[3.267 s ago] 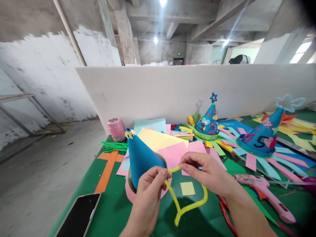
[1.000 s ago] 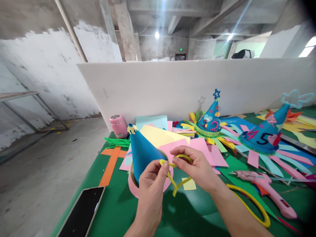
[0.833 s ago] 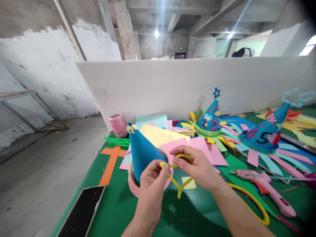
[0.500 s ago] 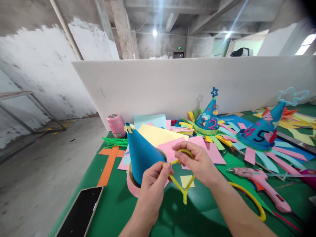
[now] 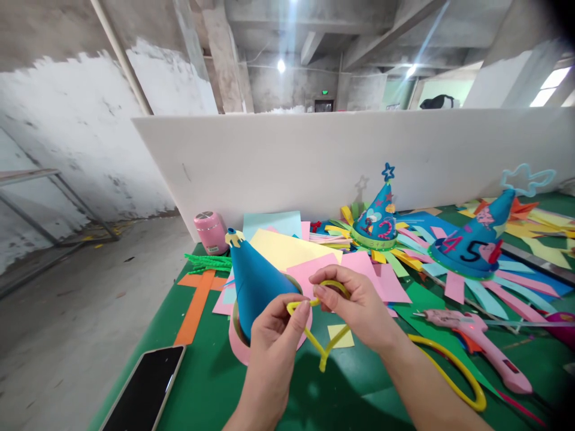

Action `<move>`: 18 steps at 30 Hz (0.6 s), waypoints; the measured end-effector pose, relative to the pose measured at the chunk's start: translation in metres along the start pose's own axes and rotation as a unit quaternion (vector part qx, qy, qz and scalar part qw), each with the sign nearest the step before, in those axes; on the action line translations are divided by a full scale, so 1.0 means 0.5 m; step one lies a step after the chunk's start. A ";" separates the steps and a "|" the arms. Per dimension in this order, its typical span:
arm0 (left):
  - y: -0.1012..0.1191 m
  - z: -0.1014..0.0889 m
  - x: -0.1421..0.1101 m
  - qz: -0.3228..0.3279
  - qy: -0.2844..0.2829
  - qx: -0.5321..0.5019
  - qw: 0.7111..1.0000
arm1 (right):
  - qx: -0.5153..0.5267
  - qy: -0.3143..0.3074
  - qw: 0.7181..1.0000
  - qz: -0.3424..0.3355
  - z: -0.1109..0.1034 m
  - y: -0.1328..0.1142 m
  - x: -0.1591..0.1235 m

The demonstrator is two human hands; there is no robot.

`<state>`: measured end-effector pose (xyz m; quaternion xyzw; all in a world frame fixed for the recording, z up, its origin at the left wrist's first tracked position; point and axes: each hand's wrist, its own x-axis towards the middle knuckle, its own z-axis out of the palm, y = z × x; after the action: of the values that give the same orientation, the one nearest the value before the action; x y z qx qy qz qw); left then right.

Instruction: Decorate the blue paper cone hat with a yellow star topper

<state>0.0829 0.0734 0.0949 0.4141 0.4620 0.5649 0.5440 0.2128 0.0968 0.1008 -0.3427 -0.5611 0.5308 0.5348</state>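
Note:
Between my two hands is a yellow pipe cleaner (image 5: 314, 341), bent into a heart-like loop with a twisted tip pointing down. My left hand (image 5: 281, 335) pinches its left upper curve between thumb and forefinger. My right hand (image 5: 348, 299) is closed on the right upper part, fingertips close to the left ones. Just behind my left hand, a blue paper cone hat (image 5: 258, 281) stands tilted on the table, with a yellow fringed piece at its tip and a pink ring around its base. A small yellow paper square (image 5: 341, 336) lies beneath the loop.
A phone (image 5: 146, 386) lies at the left edge, near orange strips (image 5: 196, 308) and green pipe cleaners (image 5: 209, 262). A pink glue gun (image 5: 480, 335) and yellow-handled scissors (image 5: 453, 365) lie right. Decorated hats (image 5: 377, 218) stand behind, before a white board (image 5: 314, 155).
The pipe cleaner's left upper side has been bent into a rounder curve, and its tip has shifted slightly left. Both hands keep their hold.

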 end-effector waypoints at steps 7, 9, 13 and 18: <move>-0.001 -0.005 -0.002 -0.010 0.001 -0.005 1.000 | -0.008 0.000 1.000 0.023 0.003 0.001 -0.001; 0.002 -0.004 -0.004 -0.021 0.001 -0.018 1.000 | -0.008 0.000 1.000 0.022 0.002 0.000 0.000; 0.005 -0.004 -0.003 -0.020 0.012 -0.027 0.999 | -0.020 -0.003 1.000 0.012 -0.003 0.000 0.000; 0.001 -0.009 0.001 -0.022 -0.021 0.017 0.999 | -0.017 -0.016 0.999 0.029 -0.003 0.000 -0.002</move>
<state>0.0787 0.0734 0.0941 0.4247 0.4693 0.5361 0.5586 0.2144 0.0964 0.1004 -0.3588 -0.5683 0.5420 0.5045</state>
